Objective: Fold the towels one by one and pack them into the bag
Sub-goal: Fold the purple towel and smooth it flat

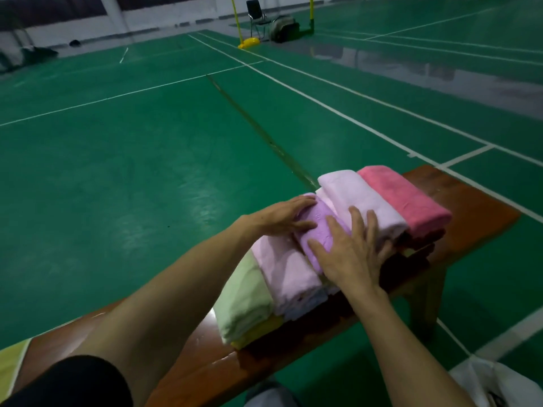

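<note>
Purple towel lies atop the pile on your desk, long axis pointing away from you, left hand and right hand flat on it, gripping nothing, bag nearer your right.

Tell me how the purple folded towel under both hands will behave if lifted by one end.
Probably floppy: the purple towel is soft cloth, creased where the left hand and right hand press it. Likely to unfold unless supported from both sides. Light, and unlikely to slip, being cloth.
</note>
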A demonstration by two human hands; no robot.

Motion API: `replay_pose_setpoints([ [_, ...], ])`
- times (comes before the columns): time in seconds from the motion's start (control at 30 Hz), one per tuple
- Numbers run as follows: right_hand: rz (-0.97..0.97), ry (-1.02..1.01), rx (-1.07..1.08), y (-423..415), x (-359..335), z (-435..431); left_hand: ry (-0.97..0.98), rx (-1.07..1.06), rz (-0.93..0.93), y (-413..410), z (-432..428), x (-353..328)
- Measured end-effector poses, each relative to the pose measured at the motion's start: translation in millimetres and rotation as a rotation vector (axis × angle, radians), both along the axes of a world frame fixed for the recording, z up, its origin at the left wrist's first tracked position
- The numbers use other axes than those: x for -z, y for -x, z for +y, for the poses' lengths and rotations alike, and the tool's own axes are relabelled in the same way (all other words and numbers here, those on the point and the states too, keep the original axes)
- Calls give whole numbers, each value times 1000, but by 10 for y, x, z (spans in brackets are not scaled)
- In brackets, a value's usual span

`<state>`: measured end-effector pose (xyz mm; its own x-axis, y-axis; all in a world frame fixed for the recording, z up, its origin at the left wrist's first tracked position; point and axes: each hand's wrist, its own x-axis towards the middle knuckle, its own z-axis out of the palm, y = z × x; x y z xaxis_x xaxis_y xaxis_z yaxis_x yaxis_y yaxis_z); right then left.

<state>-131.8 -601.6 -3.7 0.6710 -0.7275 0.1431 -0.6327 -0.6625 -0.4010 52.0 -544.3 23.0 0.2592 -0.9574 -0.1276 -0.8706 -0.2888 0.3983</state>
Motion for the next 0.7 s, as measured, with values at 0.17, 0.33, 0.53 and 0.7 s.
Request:
replay_pose_setpoints([
  [0.17,36,-22,17,21,79,63,17,-80,19,10,22,114],
  [0.33,121,-136,-2,23,-188,22,101,-144,86,51,105,-115],
  [0.53,-30,-106,-80,49,-609,421,308,-336,213,20,964,-303],
  [0.7,-320,-179,-381,-74,-784,1547,325,-527,233,92,2291,-162],
])
